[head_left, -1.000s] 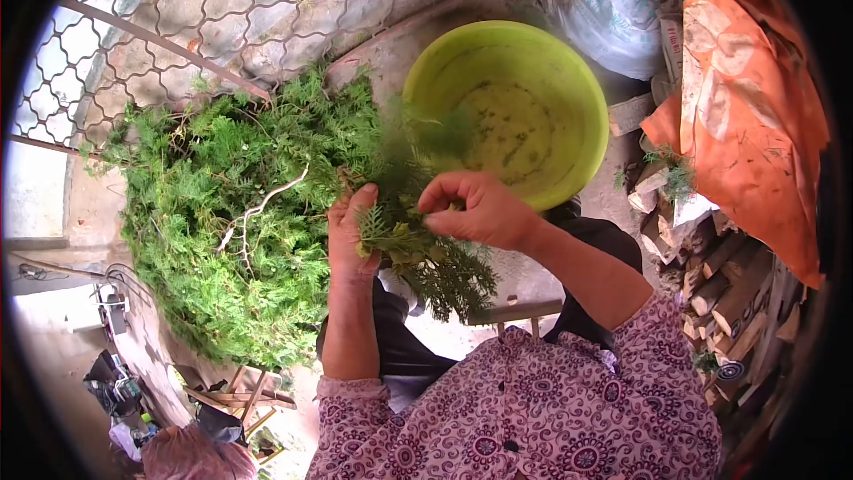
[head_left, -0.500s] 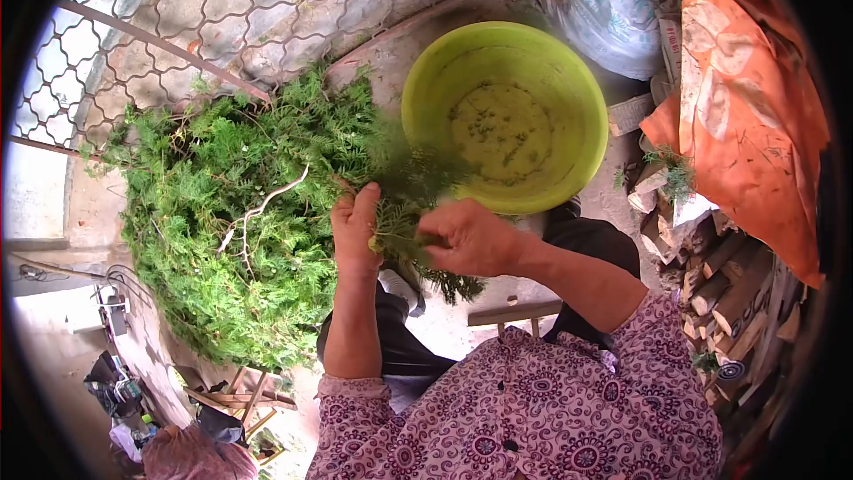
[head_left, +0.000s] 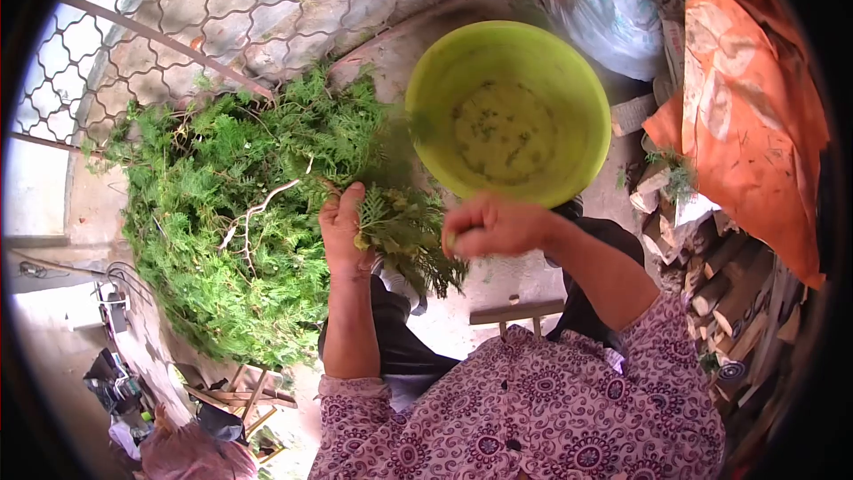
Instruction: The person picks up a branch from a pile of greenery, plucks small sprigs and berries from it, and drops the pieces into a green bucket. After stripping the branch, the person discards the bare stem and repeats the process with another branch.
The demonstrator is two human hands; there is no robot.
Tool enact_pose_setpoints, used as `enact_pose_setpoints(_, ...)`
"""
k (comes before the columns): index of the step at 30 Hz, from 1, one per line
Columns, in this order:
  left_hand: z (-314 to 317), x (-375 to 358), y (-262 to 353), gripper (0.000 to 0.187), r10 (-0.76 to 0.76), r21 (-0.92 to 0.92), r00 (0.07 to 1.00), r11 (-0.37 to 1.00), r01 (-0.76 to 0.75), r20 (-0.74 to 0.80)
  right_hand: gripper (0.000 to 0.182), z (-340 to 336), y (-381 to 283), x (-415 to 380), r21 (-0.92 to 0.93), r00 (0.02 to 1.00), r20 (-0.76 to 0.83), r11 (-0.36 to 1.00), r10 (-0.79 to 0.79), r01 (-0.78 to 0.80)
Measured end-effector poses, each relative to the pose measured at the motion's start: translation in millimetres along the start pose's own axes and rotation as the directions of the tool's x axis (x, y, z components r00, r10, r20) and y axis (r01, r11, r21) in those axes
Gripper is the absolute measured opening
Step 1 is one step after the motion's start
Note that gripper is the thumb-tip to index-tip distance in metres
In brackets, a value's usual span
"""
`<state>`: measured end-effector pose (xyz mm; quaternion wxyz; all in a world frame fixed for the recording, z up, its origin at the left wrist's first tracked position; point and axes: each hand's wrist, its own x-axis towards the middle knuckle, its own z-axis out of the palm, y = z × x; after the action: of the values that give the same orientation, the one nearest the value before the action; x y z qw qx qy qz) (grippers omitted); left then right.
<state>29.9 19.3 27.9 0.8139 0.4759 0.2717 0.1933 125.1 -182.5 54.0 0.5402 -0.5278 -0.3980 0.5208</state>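
My left hand (head_left: 344,227) is closed round the stem of a leafy green sprig (head_left: 404,236), whose fronds hang to the right between my two hands. Just right of the fronds, my right hand (head_left: 493,227) is curled, with a small greenish bit at its fingertips, blurred by motion. A large heap of green branches (head_left: 231,240) lies on the left, with a bare pale twig (head_left: 259,207) on top. Beyond my right hand stands a yellow-green basin (head_left: 577,116) with small green scraps on its bottom.
Wavy wire mesh (head_left: 258,0) spans the upper left. A filled plastic bag (head_left: 600,13) and an orange sheet (head_left: 751,133) are at the upper right, above stacked firewood (head_left: 733,293). Wooden sticks (head_left: 253,400) lie at the lower left.
My right hand has moved right, away from the sprig. My left hand and the sprig have shifted slightly left, and the dark blurred foliage near the basin no longer shows there.
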Motion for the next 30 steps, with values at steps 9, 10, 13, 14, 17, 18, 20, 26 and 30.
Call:
enact_pose_setpoints(9,12.9,-7.6,12.6,0.007,-0.155,-0.136,0.987,0.98,0.147,-0.05,0.017,-48.2,3.8,6.3,-0.16,0.784,-0.604,0.986,-0.142,0.055)
enact_pose_setpoints(10,13.3,-8.3,13.0,0.007,-0.155,-0.136,0.987,0.98,0.147,-0.05,0.019,-54.8,8.3,6.7,-0.184,0.757,-0.643,0.983,-0.114,-0.008)
enact_pose_setpoints(13,10.7,-9.5,13.0,0.01,-0.132,-0.144,0.99,0.982,0.123,-0.055,0.023,-63.7,20.2,3.6,-0.532,0.647,-0.686,0.837,-0.334,-0.132)
enact_pose_setpoints(14,6.3,-7.4,10.4,0.009,-0.134,-0.144,0.989,0.982,0.125,-0.055,0.026,-64.9,21.6,3.0,-0.776,0.573,-0.594,0.589,-0.564,-0.225)
enact_pose_setpoints(17,6.5,-5.2,9.2,0.007,-0.142,-0.153,0.989,0.979,0.135,-0.04,0.03,-64.2,13.8,0.6,-0.658,0.599,-0.676,0.718,-0.43,-0.227)
enact_pose_setpoints(18,9.8,-5.7,10.7,0.006,-0.149,-0.161,0.989,0.976,0.143,-0.024,0.03,-64.4,13.9,1.0,-0.658,0.599,-0.676,0.718,-0.43,-0.227)
enact_pose_setpoints(20,19.9,-11.6,17.7,0.007,-0.165,-0.153,0.986,0.976,0.157,-0.04,0.027,-65.3,14.9,2.0,-0.619,0.536,-0.707,0.77,-0.462,-0.153)
enact_pose_setpoints(26,22.0,-11.7,16.1,0.011,-0.159,-0.16,0.983,0.977,0.144,-0.087,0.028,-70.3,12.2,-2.3,-0.684,0.531,-0.676,0.702,-0.51,-0.197)
enact_pose_setpoints(30,12.6,-3.8,-3.1,0.015,-0.092,-0.08,0.993,0.993,0.086,-0.08,0.039,-45.9,-9.5,2.2,-0.363,0.827,-0.555,0.921,-0.091,-0.142)
